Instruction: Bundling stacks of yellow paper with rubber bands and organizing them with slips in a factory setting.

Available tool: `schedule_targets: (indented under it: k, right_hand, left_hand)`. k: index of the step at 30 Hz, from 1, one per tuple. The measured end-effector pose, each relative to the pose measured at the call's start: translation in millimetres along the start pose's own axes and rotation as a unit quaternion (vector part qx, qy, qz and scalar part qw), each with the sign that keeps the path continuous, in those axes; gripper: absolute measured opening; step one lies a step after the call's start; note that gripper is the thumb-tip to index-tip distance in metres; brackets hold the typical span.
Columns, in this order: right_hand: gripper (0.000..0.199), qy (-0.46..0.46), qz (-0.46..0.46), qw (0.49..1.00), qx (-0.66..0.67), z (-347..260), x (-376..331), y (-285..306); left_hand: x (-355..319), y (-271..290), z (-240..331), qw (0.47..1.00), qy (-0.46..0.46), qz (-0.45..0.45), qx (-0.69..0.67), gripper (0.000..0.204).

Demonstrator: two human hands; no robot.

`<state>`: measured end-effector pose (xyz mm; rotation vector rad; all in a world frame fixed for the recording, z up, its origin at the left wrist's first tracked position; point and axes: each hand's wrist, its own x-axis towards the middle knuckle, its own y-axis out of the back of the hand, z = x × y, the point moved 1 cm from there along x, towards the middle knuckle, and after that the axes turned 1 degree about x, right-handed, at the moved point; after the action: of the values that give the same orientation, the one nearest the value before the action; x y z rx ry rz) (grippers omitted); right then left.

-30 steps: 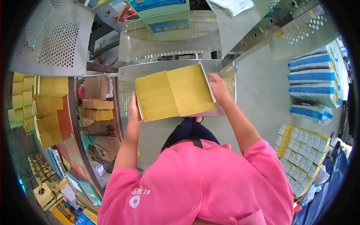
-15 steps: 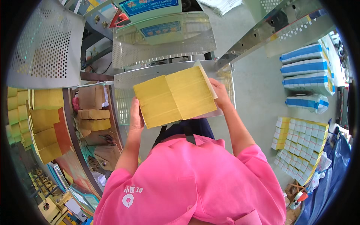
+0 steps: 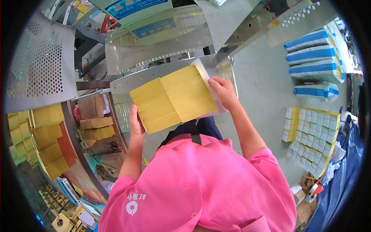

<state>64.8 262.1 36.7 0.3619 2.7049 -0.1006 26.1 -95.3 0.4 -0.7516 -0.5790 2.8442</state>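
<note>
A wide yellow paper sheet [image 3: 174, 98] with a crease down its middle lies tilted between my hands, in front of my body. I cannot tell whether it is one layer or a stack. Under its right end a thin whitish sheet [image 3: 201, 71] sticks out. My left hand [image 3: 136, 120] grips the yellow sheet's left edge, thumb along the side and the other fingers hidden below. At the right, my right hand [image 3: 225, 92] is closed, thumb and fingers pinching the whitish sheet's edge beside the yellow one.
Beyond the sheets stands a metal machine with a curved plate [image 3: 158, 40]. A perforated panel [image 3: 42, 62] is at the left, above a shelf with yellow paper stacks [image 3: 48, 116]. Blue-and-white wrapped packs [image 3: 313, 56] and banded bundles [image 3: 315, 131] sit on the floor at right.
My view has turned slightly, so the machine sits further left. The right fingers have shifted from lying behind the sheets' edge to pinching at the whitish sheet; the left hand keeps its hold.
</note>
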Motion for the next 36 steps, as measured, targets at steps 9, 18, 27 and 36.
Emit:
schedule_targets:
  k: [9, 18, 27, 36]
  right_hand:
    - [0.02, 0.09, 0.068, 0.981, -0.16, -14, -17, -10]
    - [0.027, 0.017, 0.005, 0.999, -0.04, 3, -9, -7]
    - [0.036, 0.003, -0.069, 0.993, -0.1, -4, 2, -23]
    - [0.034, 0.158, -0.037, 0.98, 0.118, -10, 20, -2]
  left_hand:
    - [-5, -11, 5, 1.0, 0.008, 0.023, -0.02, 0.049]
    - [3, 22, -1, 0.999, 0.021, -0.004, 0.036, 0.062]
    - [5, -12, 47, 0.987, 0.116, -0.048, 0.097, 0.057]
    - [32, -33, 23, 0.942, -0.088, -0.158, 0.281, 0.064]
